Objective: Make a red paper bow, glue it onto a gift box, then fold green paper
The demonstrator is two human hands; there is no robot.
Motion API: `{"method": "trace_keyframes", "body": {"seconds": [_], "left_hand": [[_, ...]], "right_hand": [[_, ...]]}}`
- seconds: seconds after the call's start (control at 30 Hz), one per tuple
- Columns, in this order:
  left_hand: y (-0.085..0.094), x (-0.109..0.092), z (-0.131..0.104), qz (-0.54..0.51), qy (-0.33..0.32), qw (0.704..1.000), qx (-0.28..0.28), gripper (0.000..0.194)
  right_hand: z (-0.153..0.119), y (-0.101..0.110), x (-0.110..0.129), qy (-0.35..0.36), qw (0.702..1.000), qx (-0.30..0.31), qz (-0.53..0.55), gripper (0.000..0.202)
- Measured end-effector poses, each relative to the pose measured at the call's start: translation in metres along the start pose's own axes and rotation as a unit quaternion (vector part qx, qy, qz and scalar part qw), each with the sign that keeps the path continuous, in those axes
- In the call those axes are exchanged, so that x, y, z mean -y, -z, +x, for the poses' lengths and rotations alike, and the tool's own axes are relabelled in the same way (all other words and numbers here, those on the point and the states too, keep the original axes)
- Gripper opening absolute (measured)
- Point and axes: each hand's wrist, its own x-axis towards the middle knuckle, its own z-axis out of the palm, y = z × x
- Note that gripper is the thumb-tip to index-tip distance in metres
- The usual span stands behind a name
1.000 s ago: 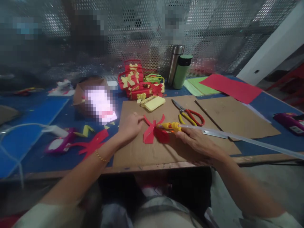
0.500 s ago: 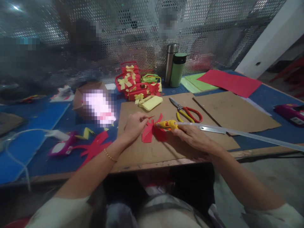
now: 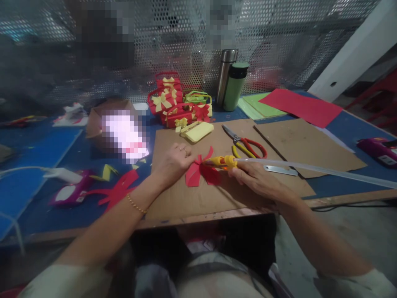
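A red bow of cut sheet lies on the brown cardboard in front of me. My left hand is closed, its fingertips pinching at the middle of the bow; a narrow red piece may be under them, hidden. In my right hand is a hot glue gun with a yellow nozzle. The tip touches or nearly touches the bow's centre. A long clear glue stick runs out from it to the right. Scissors with red and yellow handles rest just beyond my right hand.
Small red and yellow bags with bows are piled at the back, beside a pale yellow bag. Two flasks stand behind. A metal blade and red sheet lie right; red cut pieces and a lit phone left.
My left hand has turned and lowered its fingers onto the bow's middle; the thin red strip that stuck out of them no longer shows. The glue gun stays at the bow.
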Motion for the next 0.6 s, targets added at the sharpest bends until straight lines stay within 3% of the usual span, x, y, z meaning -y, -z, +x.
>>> {"method": "trace_keyframes", "body": {"seconds": [0.6], "left_hand": [[0.0021,-0.0037,0.0011,0.019,-0.037,0.999,0.027,0.03]], "right_hand": [[-0.0009,0.0021,0.0024,0.009,1.0,-0.006,0.029,0.042]]}}
